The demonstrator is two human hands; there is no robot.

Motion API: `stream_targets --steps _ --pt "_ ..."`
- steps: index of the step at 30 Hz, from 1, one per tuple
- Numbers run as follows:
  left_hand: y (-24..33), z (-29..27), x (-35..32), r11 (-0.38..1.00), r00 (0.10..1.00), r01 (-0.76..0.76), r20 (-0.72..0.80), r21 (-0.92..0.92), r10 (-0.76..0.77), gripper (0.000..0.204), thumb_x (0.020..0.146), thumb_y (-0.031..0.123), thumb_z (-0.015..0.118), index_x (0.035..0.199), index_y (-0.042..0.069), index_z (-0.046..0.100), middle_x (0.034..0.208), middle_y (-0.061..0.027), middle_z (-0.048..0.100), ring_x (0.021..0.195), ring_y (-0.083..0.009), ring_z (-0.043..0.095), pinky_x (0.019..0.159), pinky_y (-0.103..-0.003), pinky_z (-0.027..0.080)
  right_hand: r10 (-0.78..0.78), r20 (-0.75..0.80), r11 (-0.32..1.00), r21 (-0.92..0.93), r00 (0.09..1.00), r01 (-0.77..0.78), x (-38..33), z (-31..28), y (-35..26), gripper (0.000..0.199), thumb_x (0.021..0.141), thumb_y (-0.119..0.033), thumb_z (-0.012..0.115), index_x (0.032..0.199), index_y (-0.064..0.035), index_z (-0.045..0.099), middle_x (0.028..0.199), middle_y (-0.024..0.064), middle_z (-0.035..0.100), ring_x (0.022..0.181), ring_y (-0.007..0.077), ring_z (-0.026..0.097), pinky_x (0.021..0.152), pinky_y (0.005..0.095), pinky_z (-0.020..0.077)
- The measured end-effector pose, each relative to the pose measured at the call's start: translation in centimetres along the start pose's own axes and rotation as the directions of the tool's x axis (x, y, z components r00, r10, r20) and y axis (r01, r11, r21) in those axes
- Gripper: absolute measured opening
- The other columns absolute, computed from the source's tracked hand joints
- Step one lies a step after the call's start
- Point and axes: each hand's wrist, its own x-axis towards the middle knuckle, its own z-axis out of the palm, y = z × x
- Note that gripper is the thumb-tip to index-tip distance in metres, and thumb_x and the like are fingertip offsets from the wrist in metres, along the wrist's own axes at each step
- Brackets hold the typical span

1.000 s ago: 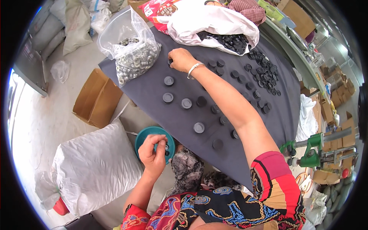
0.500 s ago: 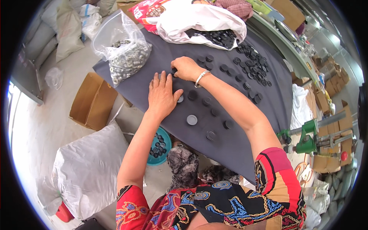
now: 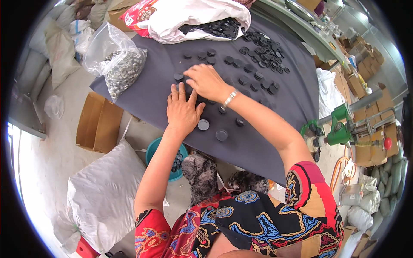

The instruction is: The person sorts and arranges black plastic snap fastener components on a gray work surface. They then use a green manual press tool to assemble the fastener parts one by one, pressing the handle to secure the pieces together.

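Hands: left hand flat, right hand prob. touching black caps.

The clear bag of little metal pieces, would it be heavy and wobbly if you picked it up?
Probably heavy for its size: the clear bag is packed with small metal pieces. It would likely sag and shift, since the thin plastic is crumpled and slumped on the dark cloth. Its open top might spill.

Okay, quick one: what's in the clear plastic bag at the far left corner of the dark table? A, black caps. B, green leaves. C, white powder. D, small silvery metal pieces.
D: the clear bag on the table is full of small silvery pieces, while the black caps lie loose on the cloth and in the white bag.
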Motion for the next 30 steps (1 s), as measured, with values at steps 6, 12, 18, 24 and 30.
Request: stream_targets --steps 6,12,18,24,30 --pt "2.1 0.6 -0.4 0.998 0.999 -0.043 -0.030 -0.034 0.042 0.052 0.090 0.038 0.057 0.135 0.011 0.053 0.142 -0.0294 0.042 0.133 -0.0485 0.036 0.106 -0.054 0.033 0.126 0.036 0.966 -0.231 0.991 -0.114 -12.5 -1.3 -5.2 0.083 0.086 -0.060 0.055 0.141 0.0006 0.040 0.145 0.0242 0.039 0.137 0.0417 0.032 0.110 0.0633 0.0195" --pt "4.1 0.9 -0.3 0.997 0.996 -0.075 -0.057 -0.034 0.073 0.049 0.089 0.037 0.057 0.131 0.010 0.058 0.141 -0.0310 0.043 0.132 -0.0501 0.037 0.104 -0.054 0.035 0.282 0.128 0.943 -0.219 0.951 -0.251 -15.8 -0.5 -5.2 0.088 0.090 -0.057 0.051 0.150 0.0009 0.024 0.154 0.0209 0.027 0.145 0.0392 0.019 0.111 0.0673 0.0106" --pt "6.7 1.5 -0.7 0.991 0.992 -0.115 -0.055 -0.071 0.111 0.053 0.090 0.043 0.055 0.131 0.008 0.057 0.141 -0.0307 0.042 0.132 -0.0504 0.035 0.104 -0.055 0.034 0.321 0.159 0.930 -0.237 0.934 -0.280 -18.6 -2.0 -3.9 0.083 0.092 -0.052 0.050 0.150 0.0010 0.023 0.156 0.0176 0.025 0.146 0.0355 0.018 0.113 0.0644 0.0082" --pt "4.6 -1.0 2.0 0.976 0.994 -0.044 -0.105 -0.215 0.022 0.066 0.088 0.048 0.057 0.139 0.007 0.046 0.145 -0.0290 0.038 0.137 -0.0492 0.029 0.107 -0.063 0.026 0.267 -0.092 0.949 -0.146 0.959 -0.278 -21.7 -4.8 -4.5 0.080 0.093 -0.056 0.047 0.146 0.0012 0.031 0.152 0.0201 0.032 0.144 0.0378 0.021 0.114 0.0621 0.0048" --pt "-3.3 2.7 12.4 0.999 0.998 0.049 -0.049 -0.006 -0.049 0.065 0.093 0.057 0.047 0.144 0.017 0.043 0.149 -0.0254 0.034 0.137 -0.0498 0.030 0.107 -0.062 0.027 0.318 -0.180 0.930 -0.132 0.931 -0.343 -26.8 -4.2 -4.5 0.073 0.094 -0.054 0.045 0.144 -0.0010 0.037 0.147 0.0196 0.038 0.142 0.0371 0.025 0.115 0.0599 0.0053"
